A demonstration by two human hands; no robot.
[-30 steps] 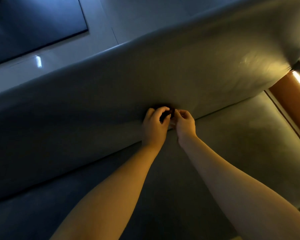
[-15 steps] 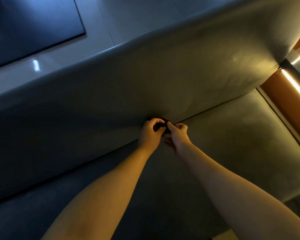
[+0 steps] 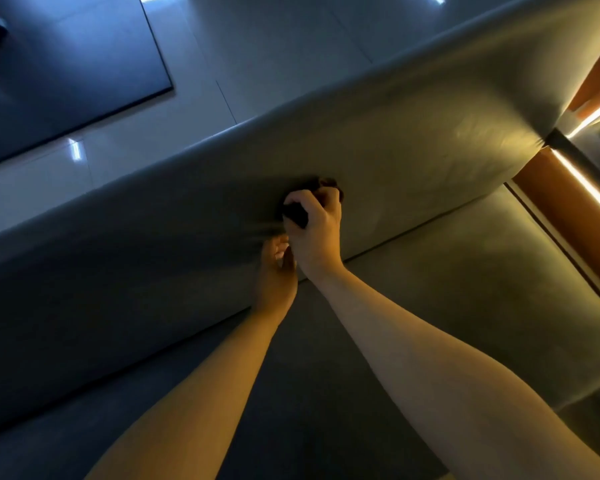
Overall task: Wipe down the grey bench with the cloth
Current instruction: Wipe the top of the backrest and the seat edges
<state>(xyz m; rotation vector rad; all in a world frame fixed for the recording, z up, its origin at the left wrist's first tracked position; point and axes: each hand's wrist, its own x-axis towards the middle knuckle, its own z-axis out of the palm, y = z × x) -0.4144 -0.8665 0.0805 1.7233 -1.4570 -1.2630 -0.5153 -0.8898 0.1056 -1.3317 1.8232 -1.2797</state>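
The right hand point(image 3: 316, 233) is curled tight around a small dark cloth point(image 3: 295, 213) that is bunched into a wad. The thumb crosses the near side of the wad, the fingers wrap over its top, and dark folds poke out above the knuckles. The hand presses the wad against the padded backrest point(image 3: 413, 143) of the grey upholstered bench point(image 3: 153, 258), a little above the crease where the backrest meets the flat seat point(image 3: 465, 299). The fabric wrinkles slightly to the left of the cloth. The left hand point(image 3: 274, 275) sits just below and to the left of the right one, beside the right wrist. Its fingers point(image 3: 280, 244) point up toward the backrest, loosely bent, with nothing visible in them. Whether the tips touch the upholstery cannot be told in the dim light. Both bare forearms reach in from the bottom edge over the seat. Beyond the top of the backrest lies a glossy pale tiled floor point(image 3: 257, 64) with a dark rectangular mat point(image 3: 66, 74) on it. At the right end of the bench stands an orange-brown wooden panel point(image 3: 548, 209) edged by a glowing warm light strip point(image 3: 589, 192).
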